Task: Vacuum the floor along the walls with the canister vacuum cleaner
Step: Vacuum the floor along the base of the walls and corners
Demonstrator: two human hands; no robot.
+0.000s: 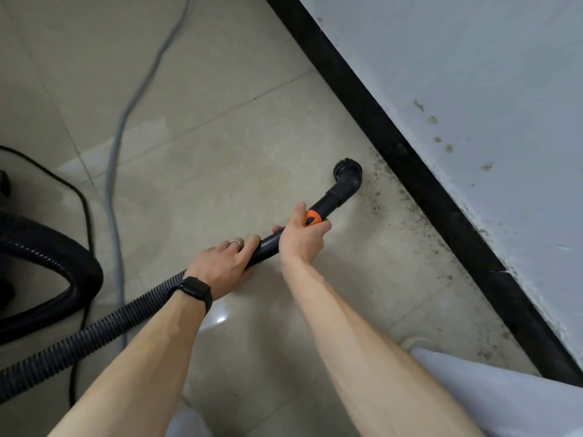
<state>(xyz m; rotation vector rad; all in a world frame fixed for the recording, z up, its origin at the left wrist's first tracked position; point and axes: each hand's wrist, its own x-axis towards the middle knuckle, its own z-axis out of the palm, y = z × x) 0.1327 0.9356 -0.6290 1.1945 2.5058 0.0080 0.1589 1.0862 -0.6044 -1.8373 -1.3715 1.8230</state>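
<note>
Hose [94, 335] cut off, left hand [220, 266], right hand [299, 239] covering wand [326, 201]

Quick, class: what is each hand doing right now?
Left hand: grips the black wand near the hose.
Right hand: grips it at the orange collar.

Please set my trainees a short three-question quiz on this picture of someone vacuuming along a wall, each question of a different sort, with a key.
1. True or false: the left hand and the right hand both grip the black tube.
2. Fill in: the watch sits on the ___ wrist.
3. Choose one. The brush nozzle is: A) between the two hands; B) close to the black skirting board, by the dirt specks; C) beside the watch.

Key: 1 true; 2 left; 3 B.
</note>
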